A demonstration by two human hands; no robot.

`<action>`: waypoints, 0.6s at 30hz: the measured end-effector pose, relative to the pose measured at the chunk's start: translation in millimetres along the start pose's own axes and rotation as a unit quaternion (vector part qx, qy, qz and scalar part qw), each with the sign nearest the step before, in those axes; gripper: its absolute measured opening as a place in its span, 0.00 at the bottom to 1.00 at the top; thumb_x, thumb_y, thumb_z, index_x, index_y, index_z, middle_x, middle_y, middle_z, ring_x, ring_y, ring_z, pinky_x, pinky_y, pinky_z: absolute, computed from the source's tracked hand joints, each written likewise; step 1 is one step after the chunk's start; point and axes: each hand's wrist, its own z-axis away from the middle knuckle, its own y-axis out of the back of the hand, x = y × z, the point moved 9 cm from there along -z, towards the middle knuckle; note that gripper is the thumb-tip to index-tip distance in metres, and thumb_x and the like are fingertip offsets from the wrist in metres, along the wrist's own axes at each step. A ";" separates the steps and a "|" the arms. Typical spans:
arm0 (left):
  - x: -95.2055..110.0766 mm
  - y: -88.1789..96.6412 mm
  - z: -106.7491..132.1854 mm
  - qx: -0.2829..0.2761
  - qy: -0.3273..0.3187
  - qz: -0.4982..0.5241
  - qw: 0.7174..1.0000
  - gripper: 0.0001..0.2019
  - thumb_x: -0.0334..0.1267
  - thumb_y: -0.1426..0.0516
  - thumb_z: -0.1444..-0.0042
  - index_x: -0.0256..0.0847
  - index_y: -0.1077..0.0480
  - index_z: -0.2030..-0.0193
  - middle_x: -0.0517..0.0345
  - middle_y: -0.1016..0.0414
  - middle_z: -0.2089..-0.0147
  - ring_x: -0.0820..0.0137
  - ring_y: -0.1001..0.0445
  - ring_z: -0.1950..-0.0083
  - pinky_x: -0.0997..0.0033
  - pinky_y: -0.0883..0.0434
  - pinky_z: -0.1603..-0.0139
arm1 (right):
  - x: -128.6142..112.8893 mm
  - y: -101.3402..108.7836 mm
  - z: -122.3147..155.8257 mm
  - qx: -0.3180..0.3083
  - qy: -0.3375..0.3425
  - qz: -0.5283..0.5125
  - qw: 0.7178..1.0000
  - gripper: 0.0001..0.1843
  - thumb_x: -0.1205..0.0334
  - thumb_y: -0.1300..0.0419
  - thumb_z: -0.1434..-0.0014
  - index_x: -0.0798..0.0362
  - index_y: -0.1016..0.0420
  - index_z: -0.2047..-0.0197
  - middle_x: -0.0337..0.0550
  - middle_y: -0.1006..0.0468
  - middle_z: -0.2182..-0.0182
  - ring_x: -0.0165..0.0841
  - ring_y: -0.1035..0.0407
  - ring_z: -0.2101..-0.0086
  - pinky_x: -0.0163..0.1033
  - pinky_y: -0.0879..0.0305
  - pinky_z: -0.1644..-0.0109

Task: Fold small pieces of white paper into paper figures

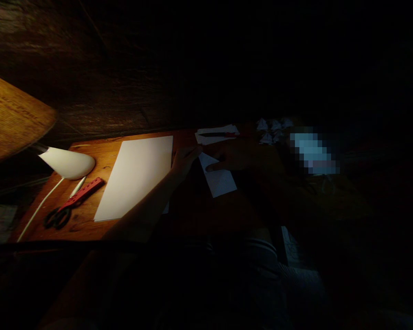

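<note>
A small folded piece of white paper (222, 183) lies at a slant on the wooden table in dim light. My left hand (186, 159) reaches in from the left, its fingertips closed at the paper's upper left corner. From the right, my right hand (232, 155) holds the paper's upper part, with the thumb across its face and the fingers toward my left fingertips. Shadow hides much of both hands' fingers. Under and beside my left forearm is a stack of large white sheets (137, 169).
A lamp (70, 162) with a wide shade stands at the left, its cord running down the table (86, 224). Near it lie red-and-black scissors (72, 201). Behind my hands, a dark and red tool (216, 134) rests on smaller papers (206, 140). Several folded paper pieces (266, 137) and a blurred bright screen (311, 149) are at right.
</note>
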 end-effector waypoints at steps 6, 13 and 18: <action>5.3 0.3 0.7 0.003 0.014 -0.033 0.999 0.25 0.53 0.34 0.37 0.42 0.35 0.78 0.65 0.39 0.79 0.74 0.38 0.74 0.69 0.44 0.74 | 1.3 -0.7 -2.1 -0.005 0.001 0.021 1.000 0.12 0.53 0.25 0.43 0.54 0.14 0.66 0.42 0.14 0.69 0.35 0.22 0.64 0.36 0.28 0.62; 11.6 -4.1 3.4 -0.023 -0.026 -0.057 0.998 0.29 0.64 0.34 0.44 0.41 0.33 0.78 0.64 0.39 0.79 0.75 0.41 0.75 0.71 0.46 0.76 | 3.3 -2.5 -2.7 0.014 0.016 0.012 1.000 0.10 0.56 0.26 0.42 0.54 0.15 0.65 0.42 0.14 0.67 0.35 0.22 0.63 0.37 0.26 0.60; 5.4 -8.8 1.9 -0.048 -0.028 -0.072 0.996 0.29 0.64 0.34 0.43 0.41 0.32 0.78 0.64 0.36 0.79 0.75 0.40 0.76 0.73 0.44 0.76 | 3.1 -2.0 -4.1 0.026 0.023 0.026 0.999 0.13 0.53 0.26 0.43 0.54 0.17 0.66 0.43 0.15 0.68 0.34 0.23 0.64 0.36 0.28 0.61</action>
